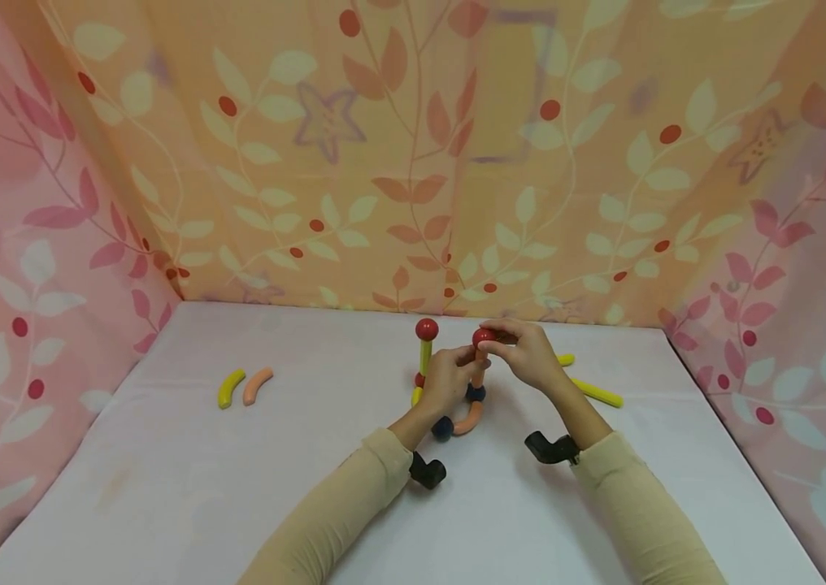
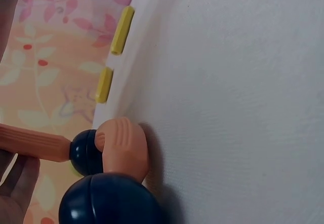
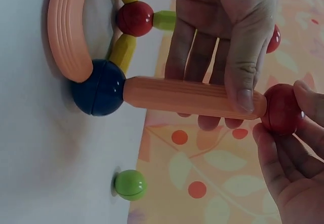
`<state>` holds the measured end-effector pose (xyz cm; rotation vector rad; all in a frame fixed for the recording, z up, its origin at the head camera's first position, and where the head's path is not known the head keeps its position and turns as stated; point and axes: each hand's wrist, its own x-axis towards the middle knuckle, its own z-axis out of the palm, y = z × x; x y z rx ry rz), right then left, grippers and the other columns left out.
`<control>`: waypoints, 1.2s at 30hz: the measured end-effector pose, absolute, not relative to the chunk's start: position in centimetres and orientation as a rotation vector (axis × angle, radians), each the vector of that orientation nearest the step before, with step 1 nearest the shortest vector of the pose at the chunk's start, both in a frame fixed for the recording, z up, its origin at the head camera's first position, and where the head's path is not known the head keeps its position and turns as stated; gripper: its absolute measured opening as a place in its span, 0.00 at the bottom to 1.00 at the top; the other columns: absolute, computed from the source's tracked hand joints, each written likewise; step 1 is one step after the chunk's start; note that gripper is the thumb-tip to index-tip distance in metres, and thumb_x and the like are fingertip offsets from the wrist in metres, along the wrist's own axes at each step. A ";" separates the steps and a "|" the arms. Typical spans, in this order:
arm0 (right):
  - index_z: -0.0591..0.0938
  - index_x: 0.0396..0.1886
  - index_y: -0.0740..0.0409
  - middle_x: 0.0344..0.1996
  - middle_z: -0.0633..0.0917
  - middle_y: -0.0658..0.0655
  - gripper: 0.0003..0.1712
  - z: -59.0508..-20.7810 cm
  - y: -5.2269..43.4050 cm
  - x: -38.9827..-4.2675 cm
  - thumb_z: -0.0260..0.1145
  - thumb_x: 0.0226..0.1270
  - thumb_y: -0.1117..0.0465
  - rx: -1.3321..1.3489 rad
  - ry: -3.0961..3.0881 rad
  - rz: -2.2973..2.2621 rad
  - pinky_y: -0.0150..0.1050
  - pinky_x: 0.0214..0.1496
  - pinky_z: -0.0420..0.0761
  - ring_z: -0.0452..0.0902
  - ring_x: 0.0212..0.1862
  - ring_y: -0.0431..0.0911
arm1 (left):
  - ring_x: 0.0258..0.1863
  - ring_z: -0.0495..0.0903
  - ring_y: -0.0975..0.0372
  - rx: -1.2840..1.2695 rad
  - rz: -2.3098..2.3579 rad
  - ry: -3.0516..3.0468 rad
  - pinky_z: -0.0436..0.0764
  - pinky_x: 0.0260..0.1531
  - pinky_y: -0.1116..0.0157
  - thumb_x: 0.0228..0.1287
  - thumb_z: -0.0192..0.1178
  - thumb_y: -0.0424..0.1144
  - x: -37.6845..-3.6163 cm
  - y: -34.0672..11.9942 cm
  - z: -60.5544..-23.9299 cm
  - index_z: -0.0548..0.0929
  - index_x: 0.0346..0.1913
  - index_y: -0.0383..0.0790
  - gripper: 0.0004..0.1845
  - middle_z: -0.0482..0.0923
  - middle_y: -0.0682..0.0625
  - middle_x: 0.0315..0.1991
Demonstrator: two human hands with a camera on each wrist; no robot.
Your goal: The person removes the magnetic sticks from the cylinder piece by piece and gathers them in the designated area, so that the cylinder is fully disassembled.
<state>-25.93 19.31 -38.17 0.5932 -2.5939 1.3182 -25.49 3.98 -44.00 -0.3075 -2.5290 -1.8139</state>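
Note:
In the right wrist view, an upright orange ridged rod (image 3: 177, 96) rises from a navy ball (image 3: 98, 88). My left hand (image 3: 225, 36) grips this rod with thumb and fingers. At its top end, the fingertips of my right hand (image 3: 298, 183) pinch a red ball (image 3: 281, 109), which touches the rod's end. A curved orange piece (image 1: 470, 418) joins that navy ball to a larger-looking navy ball (image 2: 109, 203) nearer me. Curved yellow pieces (image 3: 123, 51) meet at a low red ball (image 3: 134, 19), from which a yellow-green rod (image 1: 425, 357) stands, topped by another red ball (image 1: 427, 329).
Loose on the white table (image 1: 164, 487), a curved yellow piece (image 1: 230, 387) and a curved orange piece (image 1: 258, 386) lie at left. Two yellow rods (image 1: 598, 393) lie behind my right forearm. A green ball (image 3: 130, 185) sits near the back edge, before a patterned curtain (image 1: 413, 162).

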 end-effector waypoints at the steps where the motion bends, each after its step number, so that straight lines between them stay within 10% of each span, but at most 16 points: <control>1: 0.83 0.51 0.67 0.47 0.85 0.66 0.20 -38.2 19.3 -26.0 0.71 0.60 0.63 0.569 -2.592 1.355 0.26 0.43 0.81 0.84 0.42 0.50 | 0.42 0.86 0.63 -0.309 -1.817 -2.528 0.84 0.41 0.70 0.63 0.64 0.44 -25.5 4.0 -44.0 0.85 0.53 0.42 0.17 0.89 0.50 0.41; 15: 0.78 0.59 0.68 0.38 0.84 0.36 0.28 -34.2 20.8 -26.6 0.70 0.64 0.56 0.296 -2.318 1.784 0.19 0.51 0.76 0.82 0.44 0.30 | 0.34 0.80 0.66 -0.259 -1.871 -2.524 0.83 0.40 0.72 0.62 0.65 0.43 -25.6 4.1 -43.8 0.85 0.55 0.47 0.18 0.87 0.53 0.36; 27: 0.79 0.57 0.68 0.49 0.83 0.68 0.24 -38.7 23.0 -29.1 0.68 0.65 0.59 0.232 -2.485 1.643 0.21 0.42 0.78 0.79 0.36 0.30 | 0.33 0.77 0.65 -0.264 -1.843 -2.555 0.82 0.41 0.72 0.63 0.65 0.43 -25.2 3.9 -44.0 0.85 0.55 0.46 0.17 0.84 0.54 0.31; 36: 0.81 0.57 0.64 0.48 0.84 0.70 0.22 -43.2 24.1 -32.4 0.69 0.63 0.64 0.100 -2.652 1.497 0.25 0.38 0.78 0.79 0.41 0.41 | 0.37 0.79 0.66 -0.286 -1.800 -2.569 0.82 0.48 0.69 0.62 0.65 0.44 -25.1 4.2 -43.7 0.85 0.55 0.47 0.18 0.88 0.53 0.37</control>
